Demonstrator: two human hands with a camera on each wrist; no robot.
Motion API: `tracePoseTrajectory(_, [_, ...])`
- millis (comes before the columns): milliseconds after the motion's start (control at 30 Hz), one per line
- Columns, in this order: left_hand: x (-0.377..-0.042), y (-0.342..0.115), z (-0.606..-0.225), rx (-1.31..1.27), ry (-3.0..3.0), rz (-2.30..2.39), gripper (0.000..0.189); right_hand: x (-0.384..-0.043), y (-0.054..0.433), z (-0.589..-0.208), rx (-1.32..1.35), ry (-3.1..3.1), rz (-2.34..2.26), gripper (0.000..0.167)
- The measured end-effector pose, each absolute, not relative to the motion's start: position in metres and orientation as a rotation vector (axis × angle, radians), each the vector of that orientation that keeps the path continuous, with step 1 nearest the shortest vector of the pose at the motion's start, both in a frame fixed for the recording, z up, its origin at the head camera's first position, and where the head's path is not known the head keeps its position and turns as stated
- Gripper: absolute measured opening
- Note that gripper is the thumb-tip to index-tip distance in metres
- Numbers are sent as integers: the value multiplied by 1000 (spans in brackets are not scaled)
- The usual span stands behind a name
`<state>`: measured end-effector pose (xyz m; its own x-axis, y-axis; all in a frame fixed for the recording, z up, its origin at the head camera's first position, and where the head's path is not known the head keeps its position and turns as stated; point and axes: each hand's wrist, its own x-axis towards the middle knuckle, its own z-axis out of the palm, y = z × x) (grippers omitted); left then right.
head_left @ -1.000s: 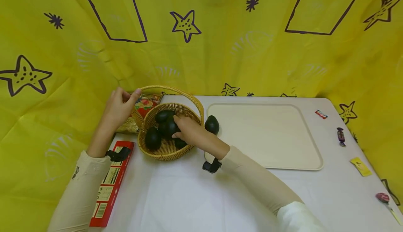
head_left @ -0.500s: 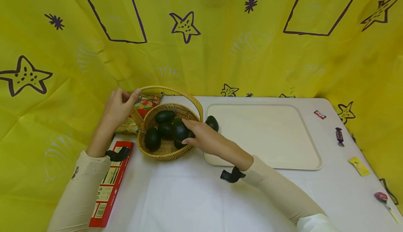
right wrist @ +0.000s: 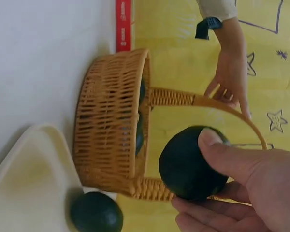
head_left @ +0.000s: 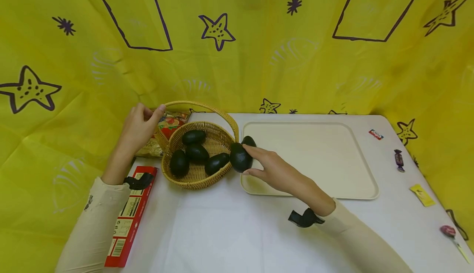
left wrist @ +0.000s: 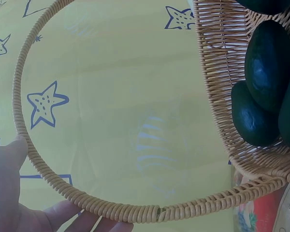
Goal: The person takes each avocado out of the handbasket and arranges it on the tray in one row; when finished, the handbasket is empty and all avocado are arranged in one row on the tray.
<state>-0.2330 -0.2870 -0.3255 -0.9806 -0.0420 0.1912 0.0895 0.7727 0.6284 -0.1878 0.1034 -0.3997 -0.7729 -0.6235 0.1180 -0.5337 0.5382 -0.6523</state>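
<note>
My right hand [head_left: 275, 168] grips a dark green avocado [head_left: 240, 158] between thumb and fingers, just past the right rim of the wicker basket [head_left: 192, 184]. In the right wrist view this held avocado [right wrist: 191, 164] appears in front of the basket's handle. My left hand [head_left: 142, 125] holds the arched basket handle [left wrist: 101, 208], thumb on one side and fingers on the other. Several avocados [head_left: 196, 153] lie inside the basket. Another avocado [right wrist: 96, 212] rests at the left edge of the cream tray [head_left: 314, 162], partly hidden behind the held one in the head view.
A long red box [head_left: 127, 219] lies by my left forearm. Food packets [head_left: 172, 123] stand behind the basket's left side. Along the table's right edge are small wrapped sweets [head_left: 399, 160], a yellow packet [head_left: 422, 195] and a lollipop [head_left: 448, 232]. A yellow patterned cloth [head_left: 252, 71] hangs behind.
My right hand has lifted an avocado out of the basket and carried it right, over the rim towards the tray. The left hand stays on the handle.
</note>
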Motion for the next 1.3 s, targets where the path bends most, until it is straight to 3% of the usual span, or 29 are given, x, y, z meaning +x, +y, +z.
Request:
tracePoseTrajectory(267, [-233, -288, -326, -53, -2768, -999, 66, -193, 137, -413, -906, 2660, -1105, 76])
tracePoseTrajectory(600, [-233, -287, -325, -69, -2756, -991, 65, -224, 167, -442, -777, 2736, -1081, 72])
tracePoseTrajectory(1000, [-233, -286, -325, -85, -2755, -995, 64, -254, 167, -474, -718, 2796, -968, 74])
tracePoseTrajectory(1300, [-234, -287, -325, -93, -2746, -1006, 61, -258, 161, -478, -746, 2765, -995, 74])
